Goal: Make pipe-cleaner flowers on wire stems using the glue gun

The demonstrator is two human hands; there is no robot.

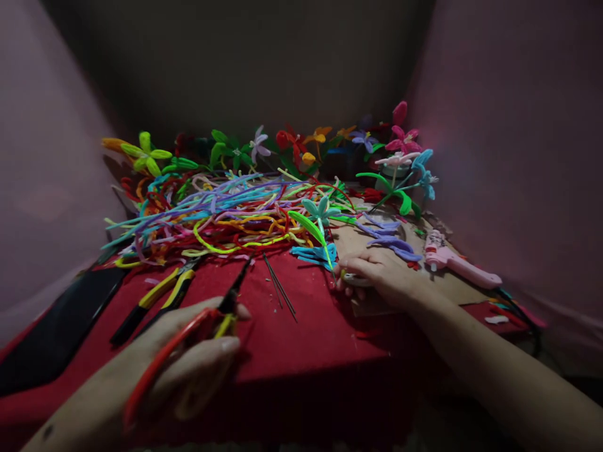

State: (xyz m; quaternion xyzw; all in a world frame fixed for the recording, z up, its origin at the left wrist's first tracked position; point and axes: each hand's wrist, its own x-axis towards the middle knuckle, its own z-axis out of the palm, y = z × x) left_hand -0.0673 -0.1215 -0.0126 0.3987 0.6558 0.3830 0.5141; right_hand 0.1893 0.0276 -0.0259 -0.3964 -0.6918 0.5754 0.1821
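My left hand (pixel 188 351) is closed round a pair of red-and-yellow-handled pliers (pixel 221 314), their dark tip pointing away over the red cloth (pixel 311 333). My right hand (pixel 381 276) rests on the table with fingers curled on a small pale object I cannot make out, and it also pinches the stem of a teal pipe-cleaner flower (pixel 320 213) with a green leaf. Blue petal pieces (pixel 313 254) lie just left of this hand.
A big tangle of coloured pipe cleaners (pixel 221 213) fills the table's middle. Finished flowers (pixel 292 147) line the back. A pink glue gun (pixel 459 263) lies at right on cardboard, yellow-handled pliers (pixel 162 295) at left, thin wires (pixel 280 289) between. A black strip (pixel 56 333) lies far left.
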